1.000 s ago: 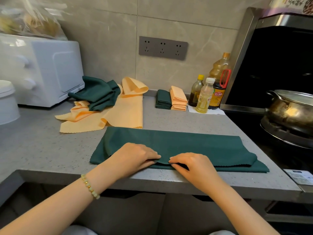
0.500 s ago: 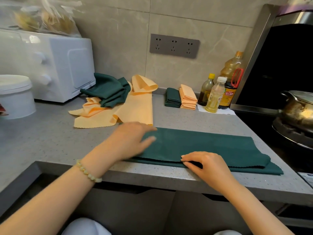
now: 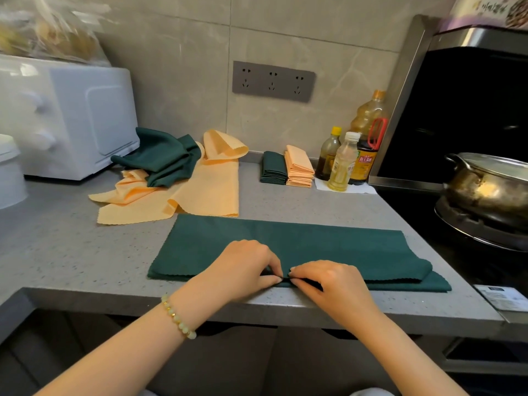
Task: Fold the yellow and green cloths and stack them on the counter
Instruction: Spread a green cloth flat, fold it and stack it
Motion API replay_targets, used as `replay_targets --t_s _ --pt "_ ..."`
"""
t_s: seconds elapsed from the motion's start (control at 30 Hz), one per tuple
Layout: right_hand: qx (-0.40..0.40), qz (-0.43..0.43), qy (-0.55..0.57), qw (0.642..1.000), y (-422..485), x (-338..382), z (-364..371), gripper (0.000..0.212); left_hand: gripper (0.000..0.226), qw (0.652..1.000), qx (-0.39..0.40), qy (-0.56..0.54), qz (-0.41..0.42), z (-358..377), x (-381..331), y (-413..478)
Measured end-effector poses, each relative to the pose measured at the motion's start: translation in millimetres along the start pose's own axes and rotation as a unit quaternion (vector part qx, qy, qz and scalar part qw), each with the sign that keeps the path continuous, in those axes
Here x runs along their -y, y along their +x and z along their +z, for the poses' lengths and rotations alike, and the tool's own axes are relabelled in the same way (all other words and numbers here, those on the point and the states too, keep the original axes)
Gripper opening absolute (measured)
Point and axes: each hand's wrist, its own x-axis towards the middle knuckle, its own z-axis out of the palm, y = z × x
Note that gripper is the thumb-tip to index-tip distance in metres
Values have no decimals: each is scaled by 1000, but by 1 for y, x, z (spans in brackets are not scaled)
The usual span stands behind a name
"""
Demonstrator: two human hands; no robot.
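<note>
Both forearms reach in over the front edge of the surface [image 3: 71, 252], knuckles raised, fingertips nearly meeting. The left hand [image 3: 245, 267] and right hand [image 3: 328, 284] each have the grip pinched on the near hem of the green cloth [image 3: 328, 247], which lies folded lengthwise along that front edge.

Spread cloth [image 3: 314, 250]: dark green, plain. Loose yellow cloths [image 3: 211, 190]: pale yellow-orange, plain. Crumpled green cloth [image 3: 163, 161]: same dark green. Green folded stack [image 3: 273, 168], yellow folded stack [image 3: 300, 167]: matching the loose ones. Counter [image 3: 71, 252]: grey, finely speckled. Microwave [image 3: 71, 118]: white. Socket panel [image 3: 273, 80]: dark grey. Bracelet [image 3: 178, 317]: pale green beads (a few gold ones between).
</note>
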Motion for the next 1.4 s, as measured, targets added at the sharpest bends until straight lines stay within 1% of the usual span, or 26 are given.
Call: replay_targets --t_s 0.1,0.17,0.33,0.4,0.43,0.53,0.57,0.6,0.7,0.73,0.8,0.83,0.9,1.03,1.1,1.2,1.3,1.4 --pt "18 11 20 1000 -5 -5 0 16 26 1000 -2 3 11 2 -1 -1" --pt "27 12 27 999 -6 -7 -1 15 31 999 0 22 26 4 -5 2" --pt "39 25 25 999 -11 -18 -8 14 21 998 14 61 19 1 -9 11" --pt "41 36 21 998 -16 -28 -13 12 22 996 28 86 10 -4 -13 15" --pt "46 40 17 998 -19 -34 -17 11 28 995 37 96 3 -6 -17 20" --pt "73 53 12 996 -26 -51 -31 16 54 991 50 120 -18 -4 -31 43" --pt "84 60 11 995 -28 -57 -36 16 56 992 48 112 -17 1 -36 53" --pt "95 65 12 993 -29 -61 -40 17 53 994 43 98 -14 6 -40 62" --pt "112 77 3 991 -35 -74 -51 18 34 999 17 30 2 20 -47 84" --pt "116 83 -1 990 -37 -78 -55 19 35 1000 18 3 6 26 -47 90" --pt "126 100 -9 987 -41 -88 -62 21 53 999 45 -8 16 38 -45 99" --pt "127 110 -15 986 -44 -94 -65 21 58 998 66 6 17 44 -42 101" --pt "124 136 -26 983 -51 -108 -73 22 60 995 96 23 12 55 -40 104" --pt "121 176 -60 975 -63 -127 -91 25 57 995 104 1 5 59 -36 104" --pt "87 166 -96 978 -68 -131 -99 27 56 994 108 -3 3 56 -36 103" --pt "48 135 -110 983 -73 -133 -107 30 55 995 101 -4 -1 53 -38 106" --pt "41 113 -114 986 -76 -131 -108 33 55 995 97 -4 -3 50 -39 108" --pt "61 119 -111 985 -82 -131 -104 37 56 994 105 -1 -7 53 -39 107"
